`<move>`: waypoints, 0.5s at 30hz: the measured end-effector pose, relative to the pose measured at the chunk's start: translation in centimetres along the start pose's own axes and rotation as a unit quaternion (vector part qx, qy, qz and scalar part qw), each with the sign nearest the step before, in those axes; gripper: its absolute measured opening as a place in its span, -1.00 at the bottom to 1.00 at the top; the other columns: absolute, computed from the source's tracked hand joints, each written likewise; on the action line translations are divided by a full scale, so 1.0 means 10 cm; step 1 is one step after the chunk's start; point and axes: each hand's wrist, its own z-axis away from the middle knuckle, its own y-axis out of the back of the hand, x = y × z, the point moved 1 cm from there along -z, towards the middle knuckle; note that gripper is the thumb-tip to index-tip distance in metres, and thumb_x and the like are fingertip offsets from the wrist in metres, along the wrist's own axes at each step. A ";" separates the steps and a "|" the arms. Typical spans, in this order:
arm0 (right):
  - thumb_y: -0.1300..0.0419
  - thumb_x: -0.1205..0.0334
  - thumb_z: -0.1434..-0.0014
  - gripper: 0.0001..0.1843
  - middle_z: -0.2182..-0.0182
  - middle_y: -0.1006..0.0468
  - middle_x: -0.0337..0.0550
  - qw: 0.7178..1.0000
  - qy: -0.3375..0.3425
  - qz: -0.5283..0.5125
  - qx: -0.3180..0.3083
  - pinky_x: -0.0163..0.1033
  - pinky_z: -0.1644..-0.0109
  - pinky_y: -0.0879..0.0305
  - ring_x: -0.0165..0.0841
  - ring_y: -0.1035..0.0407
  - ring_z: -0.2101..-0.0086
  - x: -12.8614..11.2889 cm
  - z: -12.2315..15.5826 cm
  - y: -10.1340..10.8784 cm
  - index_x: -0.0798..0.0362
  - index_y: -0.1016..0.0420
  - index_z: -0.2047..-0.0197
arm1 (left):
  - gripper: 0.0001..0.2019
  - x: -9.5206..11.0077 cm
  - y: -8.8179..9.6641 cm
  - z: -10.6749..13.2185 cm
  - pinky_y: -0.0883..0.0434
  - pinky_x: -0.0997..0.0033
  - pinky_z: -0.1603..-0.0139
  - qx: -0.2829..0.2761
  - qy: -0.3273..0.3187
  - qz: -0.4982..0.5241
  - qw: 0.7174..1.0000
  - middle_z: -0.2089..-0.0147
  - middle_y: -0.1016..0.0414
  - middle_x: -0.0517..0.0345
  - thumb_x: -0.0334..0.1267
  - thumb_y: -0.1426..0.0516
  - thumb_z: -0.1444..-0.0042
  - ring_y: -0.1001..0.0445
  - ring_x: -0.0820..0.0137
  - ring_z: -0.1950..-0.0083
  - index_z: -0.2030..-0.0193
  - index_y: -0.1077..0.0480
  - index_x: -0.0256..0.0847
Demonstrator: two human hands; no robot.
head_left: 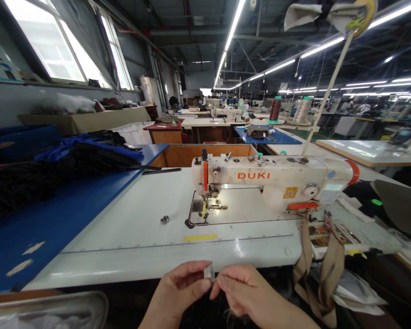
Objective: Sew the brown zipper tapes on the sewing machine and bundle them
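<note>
Between the thumb and fingers of my left hand (181, 288) is a small silver bobbin (208, 273), held just beyond the table's front edge. My right hand (243, 289) is closed in a pinch right beside the bobbin, its fingertips on what looks like the thread end; a thin pale strand hangs below that hand. On the pale tabletop lies a round metal bobbin case (165, 220), left of the needle area. The white DUKI sewing machine (253, 176) stands behind my hands, its lamp lighting the needle plate.
A ruler strip (150, 245) and yellow tape (200, 237) run along the table front. Tan straps (304, 251) hang by a parts tray (329, 237) at right. Dark and blue fabric strips (75, 157) are heaped on the left blue surface (89, 214). Thread cones (275, 109) stand behind.
</note>
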 end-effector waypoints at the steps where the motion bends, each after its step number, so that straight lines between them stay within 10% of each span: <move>1: -0.17 -0.15 -0.12 -0.53 0.76 -0.02 -0.48 0.999 0.004 -0.039 -0.004 -0.38 0.63 0.25 -0.60 0.17 0.70 0.01 -0.01 0.01 0.18 -0.45 0.36 | -0.58 0.02 -0.02 0.02 -0.41 0.50 0.23 0.006 0.006 0.020 1.000 0.44 -0.59 0.12 -0.15 -0.47 0.48 -0.50 0.39 0.38 0.38 -0.58 -0.21; 15: -0.29 0.01 -0.08 -0.66 0.74 0.11 -0.52 0.963 0.041 -0.255 0.077 -0.45 0.63 0.32 -0.66 0.26 0.70 -0.11 0.04 0.14 0.15 -0.43 0.42 | -0.62 0.05 0.02 0.12 -0.49 0.61 0.27 0.020 0.077 0.085 0.993 0.38 -0.60 0.10 -0.26 -0.48 0.45 -0.54 0.44 0.37 0.39 -0.57 -0.29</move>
